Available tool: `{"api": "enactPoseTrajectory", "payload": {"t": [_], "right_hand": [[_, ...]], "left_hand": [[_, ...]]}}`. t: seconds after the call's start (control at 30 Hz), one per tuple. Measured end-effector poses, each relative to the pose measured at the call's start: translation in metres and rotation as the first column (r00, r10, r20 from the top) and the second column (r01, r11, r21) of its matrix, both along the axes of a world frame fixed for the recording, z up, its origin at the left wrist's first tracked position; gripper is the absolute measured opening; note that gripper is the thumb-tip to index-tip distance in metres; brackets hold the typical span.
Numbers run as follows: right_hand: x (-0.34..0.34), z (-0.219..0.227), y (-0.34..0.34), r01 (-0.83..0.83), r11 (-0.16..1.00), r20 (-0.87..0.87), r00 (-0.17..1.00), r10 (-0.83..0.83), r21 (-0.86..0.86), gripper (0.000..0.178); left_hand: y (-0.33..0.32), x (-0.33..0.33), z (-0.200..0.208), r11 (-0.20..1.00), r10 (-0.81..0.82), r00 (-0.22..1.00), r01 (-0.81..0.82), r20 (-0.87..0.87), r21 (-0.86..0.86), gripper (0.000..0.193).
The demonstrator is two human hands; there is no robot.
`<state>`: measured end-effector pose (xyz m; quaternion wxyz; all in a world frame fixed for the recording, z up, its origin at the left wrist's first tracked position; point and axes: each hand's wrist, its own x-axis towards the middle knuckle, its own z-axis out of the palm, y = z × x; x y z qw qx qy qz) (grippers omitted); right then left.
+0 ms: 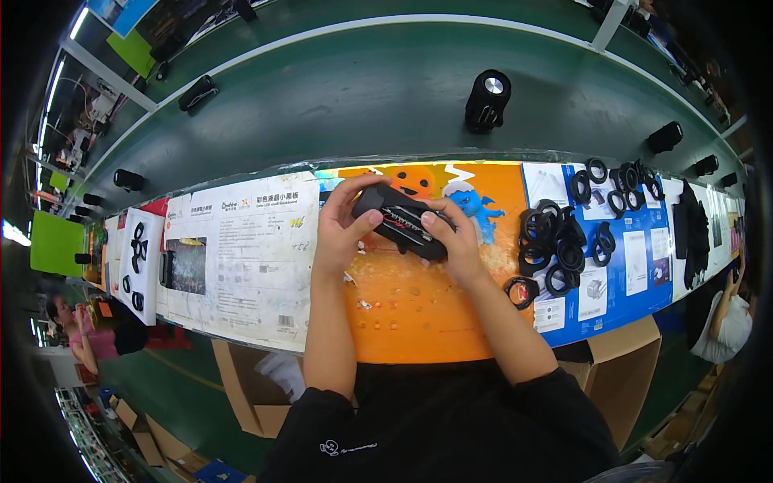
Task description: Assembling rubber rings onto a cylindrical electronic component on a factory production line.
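Both hands hold a black portable speaker (400, 223), a rounded body with printed markings along the side facing me. It is tilted, its right end lower, above an orange board (419, 322) with cartoon pictures. My left hand (345, 219) wraps the left end, its thumb lying on the front. On the right end my right hand (455, 241) presses with its thumb, the other fingers mostly hidden behind the body. Right of that hand lies a heap of black rings (555, 241), some loose ones around it, on a blue printed sheet (616, 302).
Beyond the bench runs a green conveyor belt (322, 97) carrying a standing black speaker (487, 101) and several more. A white cardboard sheet (241, 266) covers the bench on the left. Open cartons (624, 362) stand below its front edge. One person (97, 330) sits left; another (723, 326) is right.
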<state>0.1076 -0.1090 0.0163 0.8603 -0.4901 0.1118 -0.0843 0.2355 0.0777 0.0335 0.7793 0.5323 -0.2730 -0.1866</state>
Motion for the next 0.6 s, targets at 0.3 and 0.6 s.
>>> {"api": "enactPoseTrajectory", "payload": {"t": [0.3, 0.6], "right_hand": [[0.0, 0.004, -0.011, -0.201, 0.956, -0.083, 0.971, 0.223, 0.215, 0.033], [0.001, 0.007, -0.012, -0.185, 0.958, -0.072, 0.976, 0.205, 0.219, 0.029]], "left_hand": [[0.019, 0.01, -0.001, 0.978, -0.209, 0.969, 0.209, 0.136, 0.012, 0.035], [0.015, 0.008, -0.004, 0.984, -0.176, 0.979, 0.174, 0.107, 0.031, 0.029]]}}
